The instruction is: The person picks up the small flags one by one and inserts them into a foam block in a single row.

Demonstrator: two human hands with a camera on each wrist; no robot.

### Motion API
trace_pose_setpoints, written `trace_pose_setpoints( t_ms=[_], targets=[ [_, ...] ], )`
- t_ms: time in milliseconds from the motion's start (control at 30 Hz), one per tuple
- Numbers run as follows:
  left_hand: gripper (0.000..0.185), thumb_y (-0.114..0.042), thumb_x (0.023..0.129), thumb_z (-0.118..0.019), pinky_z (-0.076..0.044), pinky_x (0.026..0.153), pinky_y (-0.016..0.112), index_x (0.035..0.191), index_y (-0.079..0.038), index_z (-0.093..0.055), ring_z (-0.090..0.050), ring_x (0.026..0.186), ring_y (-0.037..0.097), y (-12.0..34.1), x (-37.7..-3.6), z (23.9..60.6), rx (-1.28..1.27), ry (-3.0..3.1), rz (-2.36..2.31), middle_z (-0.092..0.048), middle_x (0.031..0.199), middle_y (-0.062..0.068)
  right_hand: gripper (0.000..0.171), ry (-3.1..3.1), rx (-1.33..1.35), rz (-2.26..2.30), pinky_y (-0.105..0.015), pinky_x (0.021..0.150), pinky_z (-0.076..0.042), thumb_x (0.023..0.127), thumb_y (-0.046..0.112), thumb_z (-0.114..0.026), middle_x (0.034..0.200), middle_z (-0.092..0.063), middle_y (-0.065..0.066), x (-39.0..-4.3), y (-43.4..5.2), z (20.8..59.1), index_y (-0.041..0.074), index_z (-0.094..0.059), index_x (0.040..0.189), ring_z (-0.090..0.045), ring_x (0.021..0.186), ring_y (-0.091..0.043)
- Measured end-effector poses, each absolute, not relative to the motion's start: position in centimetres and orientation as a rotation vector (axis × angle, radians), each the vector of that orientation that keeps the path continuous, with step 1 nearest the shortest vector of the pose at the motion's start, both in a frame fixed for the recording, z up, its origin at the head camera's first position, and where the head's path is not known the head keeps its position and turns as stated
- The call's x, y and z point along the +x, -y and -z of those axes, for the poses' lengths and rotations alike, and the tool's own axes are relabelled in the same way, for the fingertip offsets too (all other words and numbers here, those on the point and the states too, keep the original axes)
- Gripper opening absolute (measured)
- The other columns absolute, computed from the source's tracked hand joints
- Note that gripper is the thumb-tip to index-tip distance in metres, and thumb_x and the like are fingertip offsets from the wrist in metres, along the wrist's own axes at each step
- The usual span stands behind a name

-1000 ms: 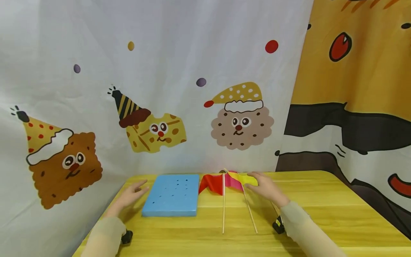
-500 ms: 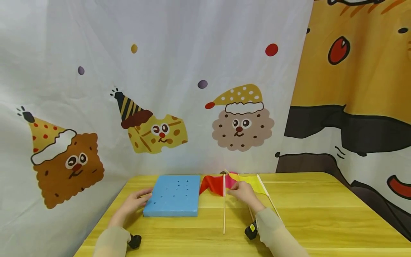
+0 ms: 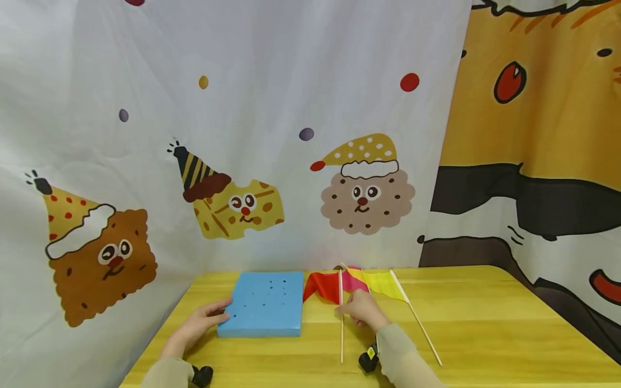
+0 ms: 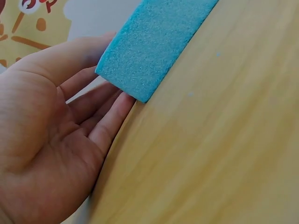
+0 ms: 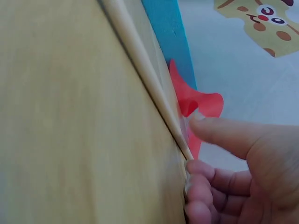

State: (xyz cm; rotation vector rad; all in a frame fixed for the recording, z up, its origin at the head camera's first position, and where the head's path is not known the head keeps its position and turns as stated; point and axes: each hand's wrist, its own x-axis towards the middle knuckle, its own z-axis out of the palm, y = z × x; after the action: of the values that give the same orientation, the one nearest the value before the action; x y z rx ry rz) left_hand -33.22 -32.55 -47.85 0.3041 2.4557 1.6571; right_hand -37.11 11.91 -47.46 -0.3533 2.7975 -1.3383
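My left hand (image 3: 206, 321) lies at the left side of a blue foam block (image 3: 264, 318) dotted with small holes. Its extended fingers and thumb touch the block's corner in the left wrist view (image 4: 98, 70). My right hand (image 3: 361, 310) is low over the wooden stick (image 3: 342, 345) of a red flag (image 3: 326, 286). In the right wrist view, thumb and fingertips (image 5: 198, 172) are spread apart, with the stick (image 5: 149, 77) reaching the index fingertip. Beyond that hand lies a pink flag (image 3: 354, 281), its stick mostly hidden. A yellow flag (image 3: 385, 283) slants away to the right.
The wooden table (image 3: 495, 328) extends to the right of the flags. A white curtain (image 3: 271, 64) with cartoon cookies and cheese hangs right behind its back edge. Black wrist cameras (image 3: 368, 360) sit low under the wrists.
My right hand has moved left and toward me, from the yellow flag across to the red flag's stick. My left hand has come in to the foam block's side. The yellow flag now lies farther right.
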Motion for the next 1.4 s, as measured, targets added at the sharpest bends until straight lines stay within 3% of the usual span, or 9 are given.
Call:
trace_pose_setpoints(
  t_ms=[300,533,733,1033,1400],
  targets=[
    [0.063,-0.030,0.095,-0.063,-0.032,0.106,0.058,0.147,-0.001,-0.041,-0.034,0.134,0.044,32.7,-33.2,48.7,0.282,-2.440,-1.675,-0.035,0.150,0.024,0.045,-2.955,-0.298,1.105,-0.024,0.034,-0.034,0.069,0.022,-0.083,0.038,-0.032,0.010,-36.7,-11.1,47.8,0.017,-0.045,0.045,-0.035,0.030,-0.009],
    [0.062,-0.028,0.097,-0.062,-0.031,0.106,0.059,0.147,0.000,-0.040,-0.038,0.132,0.043,32.5,-33.4,47.8,0.320,-2.445,-1.678,-0.033,0.150,0.026,0.037,-2.996,-0.255,1.142,-0.025,0.033,-0.040,0.065,0.017,-0.079,0.037,-0.036,0.008,-36.9,-11.2,47.2,0.015,-0.048,0.047,-0.040,0.030,-0.010],
    [0.062,-0.028,0.096,-0.062,-0.033,0.106,0.058,0.148,-0.002,-0.040,-0.041,0.130,0.042,32.3,-33.2,47.7,0.312,-2.449,-1.675,-0.032,0.150,0.026,0.030,-2.906,-0.227,1.280,-0.027,0.033,-0.044,0.071,0.011,-0.073,0.040,-0.039,0.005,-36.9,-11.7,46.9,0.013,-0.051,0.051,-0.041,0.031,-0.011],
    [0.061,-0.029,0.094,-0.065,-0.035,0.105,0.056,0.146,-0.006,-0.045,-0.039,0.132,0.041,32.4,-33.2,47.9,0.216,-2.502,-1.682,-0.036,0.150,0.022,0.025,-2.747,-0.120,1.472,-0.036,0.039,-0.052,0.078,0.013,-0.073,0.052,-0.059,-0.009,-37.2,-12.6,46.3,0.001,-0.059,0.061,-0.058,0.038,-0.020],
    [0.060,-0.029,0.093,-0.067,-0.031,0.107,0.058,0.145,-0.006,-0.046,-0.036,0.134,0.041,32.2,-33.2,47.9,0.203,-2.508,-1.692,-0.038,0.149,0.020,0.015,-2.502,0.047,1.647,-0.032,0.043,-0.054,0.079,0.008,-0.070,0.058,-0.057,-0.009,-37.5,-13.5,46.6,0.000,-0.058,0.073,-0.055,0.040,-0.016]
  ],
)
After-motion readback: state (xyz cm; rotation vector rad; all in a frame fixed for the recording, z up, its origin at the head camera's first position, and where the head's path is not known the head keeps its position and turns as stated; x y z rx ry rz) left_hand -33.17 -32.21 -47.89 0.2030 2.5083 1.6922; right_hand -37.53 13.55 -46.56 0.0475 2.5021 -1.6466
